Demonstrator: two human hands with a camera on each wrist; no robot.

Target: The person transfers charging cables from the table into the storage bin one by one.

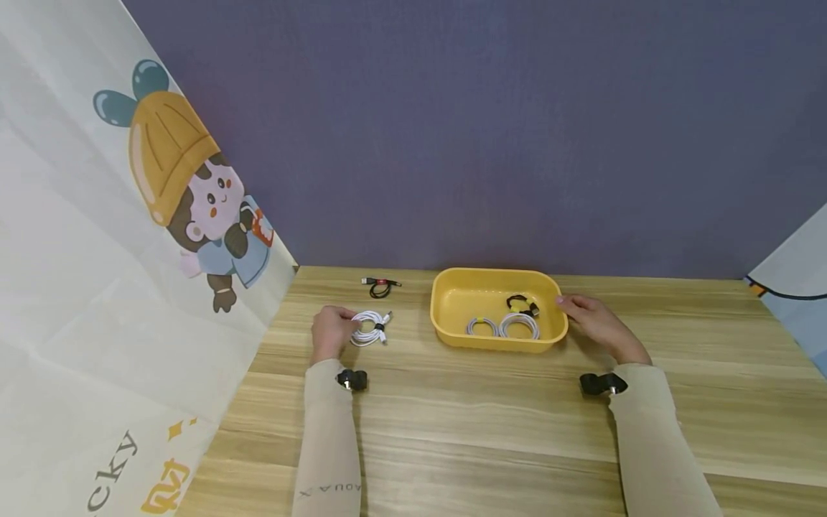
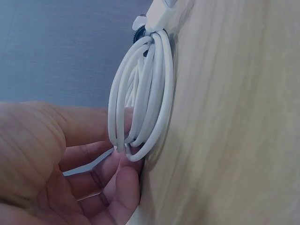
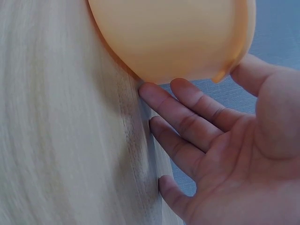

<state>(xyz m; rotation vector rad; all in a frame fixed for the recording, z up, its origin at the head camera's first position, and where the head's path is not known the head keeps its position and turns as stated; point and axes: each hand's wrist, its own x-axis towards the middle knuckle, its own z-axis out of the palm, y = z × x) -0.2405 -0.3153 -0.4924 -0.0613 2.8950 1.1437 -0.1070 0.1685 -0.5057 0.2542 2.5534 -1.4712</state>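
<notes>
My left hand (image 1: 332,334) pinches the near-left side of a coiled white cable (image 1: 365,338), bound with a black tie. In the left wrist view, the thumb and fingers close on the lower end of its loops (image 2: 157,103), low over the wood. On the right, my right hand (image 1: 601,324) holds the right end of a yellow plastic bin (image 1: 497,345). Its thumb is at the rim and fingertips (image 3: 152,91) are against the outer wall in the right wrist view. Inside the bin lie two grey-white coiled cables (image 1: 520,327) and a black cable (image 1: 517,301) with yellow ties.
A small black cable (image 1: 380,287) with a red tie lies on the wooden table (image 1: 478,431) behind the white coil. A dark blue panel (image 1: 491,143) rises along the table's back edge. A white printed sheet (image 1: 77,251) hangs at the left.
</notes>
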